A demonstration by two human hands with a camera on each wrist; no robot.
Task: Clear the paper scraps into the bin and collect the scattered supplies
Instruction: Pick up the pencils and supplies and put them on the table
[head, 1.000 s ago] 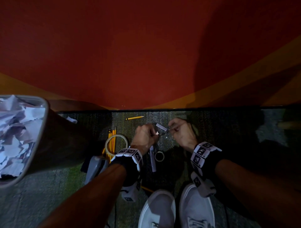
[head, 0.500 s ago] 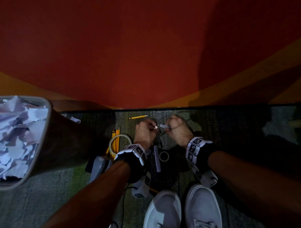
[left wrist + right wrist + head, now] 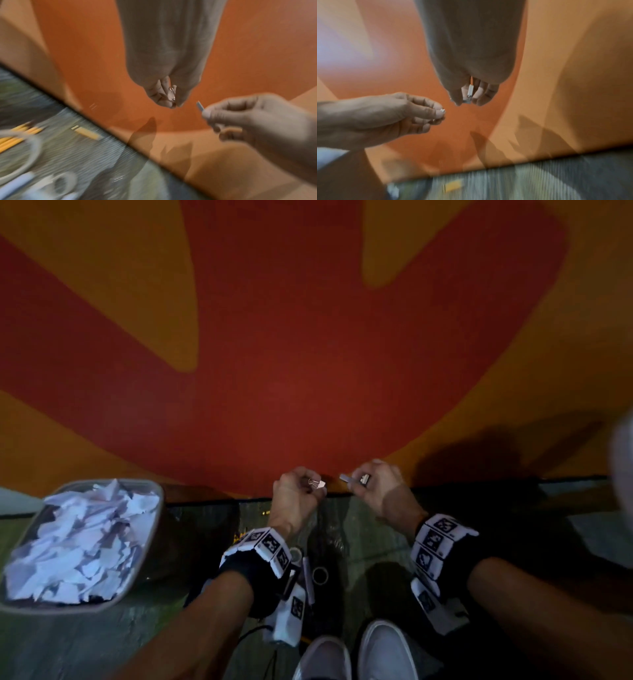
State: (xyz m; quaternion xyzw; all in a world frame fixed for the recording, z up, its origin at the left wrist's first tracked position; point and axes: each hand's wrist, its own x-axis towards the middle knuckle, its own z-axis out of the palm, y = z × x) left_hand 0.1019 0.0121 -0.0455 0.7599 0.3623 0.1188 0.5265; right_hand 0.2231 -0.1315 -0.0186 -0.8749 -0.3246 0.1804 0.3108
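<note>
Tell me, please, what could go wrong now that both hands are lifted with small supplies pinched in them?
1. The left hand pinches a small binder clip only at its fingers' tips; it could slip and fall to the dark carpet, where it would be hard to spot.
2. The right hand holds a thin metal strip that juts out loosely and might drop.
3. Tape rolls and pencils lie near the shoes and could be stepped on.
</note>
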